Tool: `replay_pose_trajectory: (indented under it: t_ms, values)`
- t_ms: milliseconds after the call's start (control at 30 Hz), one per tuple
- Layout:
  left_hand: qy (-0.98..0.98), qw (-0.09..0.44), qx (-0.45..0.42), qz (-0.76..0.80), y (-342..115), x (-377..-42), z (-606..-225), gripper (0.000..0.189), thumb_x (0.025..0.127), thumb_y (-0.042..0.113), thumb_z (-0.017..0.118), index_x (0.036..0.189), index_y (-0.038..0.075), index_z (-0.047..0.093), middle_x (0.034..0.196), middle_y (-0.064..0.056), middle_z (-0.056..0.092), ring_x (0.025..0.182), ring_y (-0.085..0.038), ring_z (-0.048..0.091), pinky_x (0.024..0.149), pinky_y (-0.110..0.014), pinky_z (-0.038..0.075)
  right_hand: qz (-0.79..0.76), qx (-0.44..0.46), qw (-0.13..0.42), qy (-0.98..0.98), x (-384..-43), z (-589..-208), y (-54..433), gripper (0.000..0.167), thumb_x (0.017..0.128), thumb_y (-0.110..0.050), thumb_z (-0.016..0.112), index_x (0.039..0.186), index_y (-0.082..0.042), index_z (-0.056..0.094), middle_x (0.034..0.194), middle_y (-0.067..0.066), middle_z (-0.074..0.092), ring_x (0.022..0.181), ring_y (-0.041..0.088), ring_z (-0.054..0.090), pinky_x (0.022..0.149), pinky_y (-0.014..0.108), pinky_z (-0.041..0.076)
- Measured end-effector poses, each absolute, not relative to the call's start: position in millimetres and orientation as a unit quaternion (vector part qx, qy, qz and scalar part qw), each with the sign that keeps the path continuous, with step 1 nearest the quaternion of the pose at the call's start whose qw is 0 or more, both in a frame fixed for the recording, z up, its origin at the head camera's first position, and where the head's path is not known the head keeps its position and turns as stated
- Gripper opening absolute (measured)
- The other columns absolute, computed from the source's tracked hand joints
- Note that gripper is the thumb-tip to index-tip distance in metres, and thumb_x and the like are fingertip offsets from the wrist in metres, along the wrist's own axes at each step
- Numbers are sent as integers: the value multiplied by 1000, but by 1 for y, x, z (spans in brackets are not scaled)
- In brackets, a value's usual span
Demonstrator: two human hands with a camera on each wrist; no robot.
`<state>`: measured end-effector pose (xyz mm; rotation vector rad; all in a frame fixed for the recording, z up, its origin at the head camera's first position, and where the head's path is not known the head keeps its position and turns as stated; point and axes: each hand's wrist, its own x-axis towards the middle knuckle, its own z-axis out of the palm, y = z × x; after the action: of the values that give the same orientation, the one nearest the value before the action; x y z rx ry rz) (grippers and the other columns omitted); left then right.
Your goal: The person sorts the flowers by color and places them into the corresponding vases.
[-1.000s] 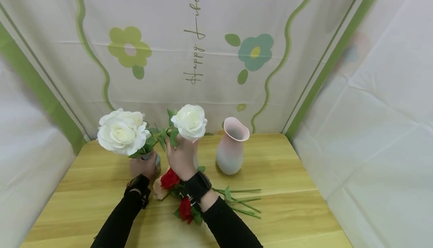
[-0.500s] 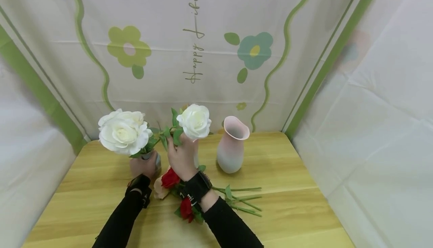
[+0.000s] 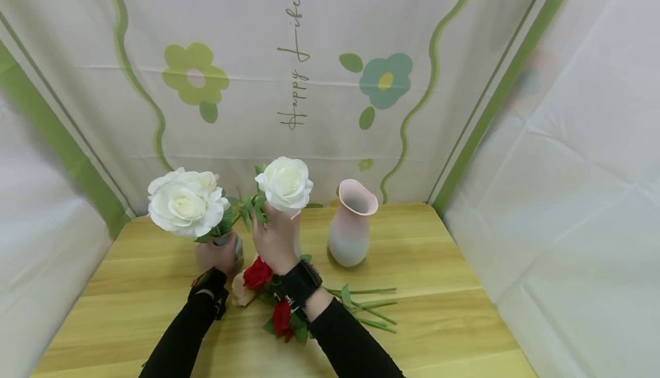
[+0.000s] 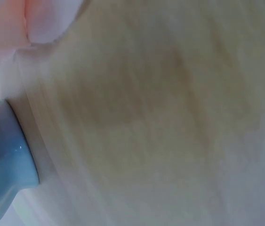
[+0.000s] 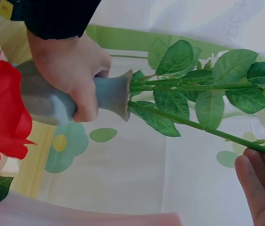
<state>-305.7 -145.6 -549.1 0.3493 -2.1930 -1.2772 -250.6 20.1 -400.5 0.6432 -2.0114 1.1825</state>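
My left hand (image 3: 219, 254) grips the neck of a grey-blue vase (image 5: 116, 96), seen sideways in the right wrist view. Large white roses (image 3: 185, 203) stand in it, leaning left. My right hand (image 3: 275, 237) holds a white rose (image 3: 285, 184) by its green stem (image 5: 203, 127), just right of the others. That stem slants down into the vase mouth among the leaves. In the right wrist view only the fingers (image 5: 259, 174) of this hand show, against the stem; the thumb is hidden. Part of a glossy blue vase (image 4: 5, 160) fills the left wrist view's left edge.
A pink-and-white vase (image 3: 350, 232) stands upright on the wooden table (image 3: 428, 286), right of my hands. Red roses (image 3: 258, 275) and a peach flower (image 3: 241, 291) lie below my right wrist, their stems (image 3: 373, 309) pointing right. A white printed cloth (image 3: 247, 120) hangs behind.
The white rose in my right hand shifts slightly right, then back left, its head ending a little farther left. My left hand stays on the vase.
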Motion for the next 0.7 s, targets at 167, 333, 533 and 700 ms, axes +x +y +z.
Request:
replay_pose_trajectory:
  t_ms: [167, 333, 533, 700]
  values:
    - [-821, 298, 124, -470, -147, -307, -551, 29, 88, 26, 69, 105, 2, 68, 94, -21, 68, 90, -36, 63, 85, -49, 49, 445, 251, 310, -801, -253, -399, 18, 18, 103, -13, 50, 103, -8, 67, 84, 1, 65, 76, 10, 57, 76, 21, 44]
    - [-822, 296, 118, -471, -146, -307, -552, 28, 89, 26, 69, 105, 2, 66, 94, -21, 68, 90, -36, 62, 84, -49, 48, 374, 248, 297, -843, -255, -391, 17, 21, 104, -15, 49, 85, -13, 58, 66, -5, 49, 62, 8, 45, 62, 19, 36]
    - [-817, 295, 117, -480, -147, -304, -551, 27, 89, 24, 69, 106, 3, 66, 95, -20, 67, 91, -35, 62, 85, -49, 48, 405, 252, 264, -839, -254, -387, 14, 27, 104, -13, 48, 77, -14, 52, 59, -4, 41, 52, 6, 39, 52, 16, 31]
    - [-825, 282, 121, -474, -147, -304, -549, 30, 90, 28, 67, 106, 3, 65, 95, -21, 67, 91, -36, 62, 84, -50, 48, 429, 289, 288, -806, -258, -389, 8, 20, 103, -7, 49, 84, -9, 54, 65, 0, 40, 58, 11, 39, 60, 19, 32]
